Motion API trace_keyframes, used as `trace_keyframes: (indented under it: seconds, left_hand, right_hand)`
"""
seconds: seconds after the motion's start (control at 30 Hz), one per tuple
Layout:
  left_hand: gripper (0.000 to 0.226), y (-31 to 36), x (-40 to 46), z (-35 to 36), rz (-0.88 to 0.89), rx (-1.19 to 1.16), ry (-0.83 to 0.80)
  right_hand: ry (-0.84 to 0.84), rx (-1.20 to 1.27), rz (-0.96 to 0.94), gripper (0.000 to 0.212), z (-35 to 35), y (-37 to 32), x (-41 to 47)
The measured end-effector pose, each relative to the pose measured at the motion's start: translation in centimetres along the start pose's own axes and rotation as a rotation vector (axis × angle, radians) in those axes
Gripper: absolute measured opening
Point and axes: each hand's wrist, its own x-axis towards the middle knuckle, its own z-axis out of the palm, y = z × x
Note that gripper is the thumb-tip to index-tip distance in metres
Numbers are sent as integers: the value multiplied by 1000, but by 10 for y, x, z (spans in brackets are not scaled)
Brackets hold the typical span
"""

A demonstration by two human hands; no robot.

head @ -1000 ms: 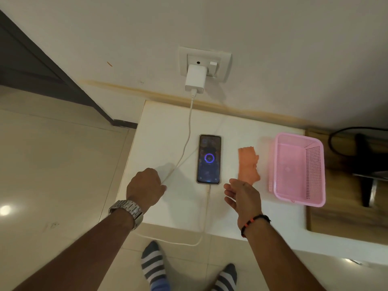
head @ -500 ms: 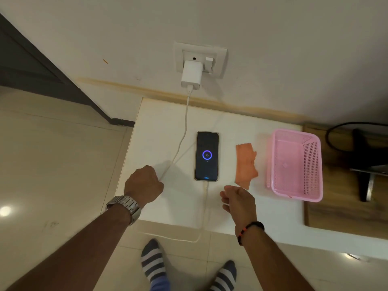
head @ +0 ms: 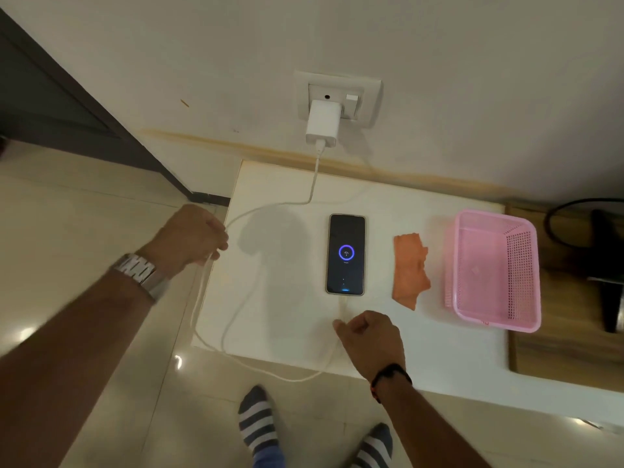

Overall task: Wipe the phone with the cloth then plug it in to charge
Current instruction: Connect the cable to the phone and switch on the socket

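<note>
The phone (head: 346,254) lies face up on the white table (head: 439,342), its screen showing a blue charging ring. A white cable (head: 312,184) runs from the white charger (head: 322,125) in the wall socket, loops off the table's left edge and reaches the phone's near end. My left hand (head: 192,236) is closed around the cable at the table's left edge. Just below the phone, my right hand (head: 371,339) pinches the cable near the plug. The orange cloth (head: 410,270) rests crumpled to the right of the phone.
A pink plastic basket (head: 526,271) stands right of the cloth. Beyond it is a wooden surface (head: 567,346) with a black object and black cord. My striped-socked feet stand on the tiled floor (head: 84,231) below the table. A dark door frame is at the left.
My left hand has pulled the cable leftward off the table's edge, so a wider loop forms. My right hand has closed on the cable just below the phone. The phone's charging ring stays lit.
</note>
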Motion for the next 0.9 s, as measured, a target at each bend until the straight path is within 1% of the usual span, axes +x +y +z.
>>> trace_keyframes:
  seconds: [0.07, 0.1, 0.17, 0.2, 0.27, 0.33, 0.5, 0.67, 0.9]
  left_hand:
    - [7, 2, 19, 4, 28, 23, 43]
    - [8, 3, 27, 7, 42, 46, 82]
    - [11, 3, 42, 12, 65, 104, 177]
    - [13, 4, 49, 13, 70, 134, 220]
    - [18, 5, 62, 13, 63, 172, 277]
    - [19, 6, 75, 11, 52, 190, 290]
    - [19, 20, 107, 4, 115, 198, 335]
    - [16, 43, 135, 7, 95, 59, 333]
    - [24, 58, 157, 19, 113, -35, 309]
  right_hand:
    - [-48, -116, 14, 40, 13, -3, -4]
    - [-54, -145, 29, 38, 19, -4, -5]
    - [-29, -148, 65, 26, 27, -7, -7]
    - [-1, -134, 81, 22, 30, -7, -7]
    - [78, -81, 114, 20, 31, -5, -7]
    - [150, -27, 130, 21, 30, -2, -8]
    - [168, -63, 33, 17, 35, 1, -10]
    - [184, -89, -36, 17, 39, 3, -15]
    - [147, -109, -84, 16, 40, 2, -14]
